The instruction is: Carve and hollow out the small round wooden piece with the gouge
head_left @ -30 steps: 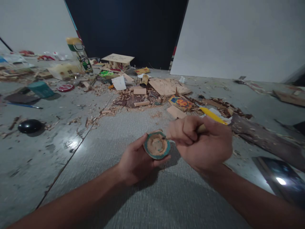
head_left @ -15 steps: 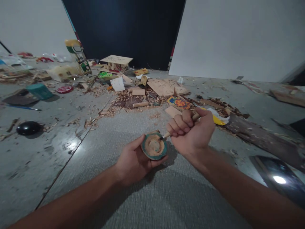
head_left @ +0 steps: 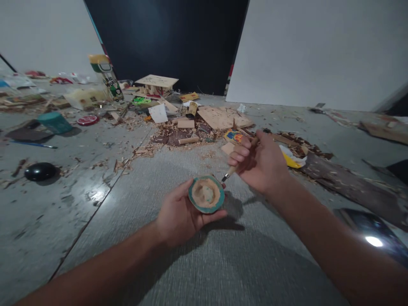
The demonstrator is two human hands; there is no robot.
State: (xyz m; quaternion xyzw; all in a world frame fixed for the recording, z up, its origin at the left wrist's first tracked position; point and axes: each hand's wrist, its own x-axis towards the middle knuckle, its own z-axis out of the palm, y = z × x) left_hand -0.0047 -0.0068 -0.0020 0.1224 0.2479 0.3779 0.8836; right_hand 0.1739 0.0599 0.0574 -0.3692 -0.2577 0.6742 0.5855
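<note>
In my left hand (head_left: 181, 212) rests a small round wooden piece (head_left: 207, 194), held from below and the side. Its rim is painted teal, and its hollowed inside shows bare pale wood with a raised lump in the middle. My right hand (head_left: 259, 163) grips a wood carving tool (head_left: 232, 171) with a wooden handle and a short metal tip. The tip points down and left, just beyond the upper right edge of the piece, apart from the hollow. The fingers of my right hand are loosely curled round the handle.
Wood shavings and offcuts (head_left: 188, 140) cover the floor ahead. A teal block (head_left: 55, 122), a black rounded object (head_left: 41, 171) and a red lid (head_left: 87, 120) lie to the left. A phone-like dark slab (head_left: 372, 229) reflects light at right. A dark plank (head_left: 344, 178) lies beyond it.
My right hand has drawn the carving tool back out of the hollow, and its fingers have loosened. The wooden piece now shows its inside more openly, with fewer loose bits in it.
</note>
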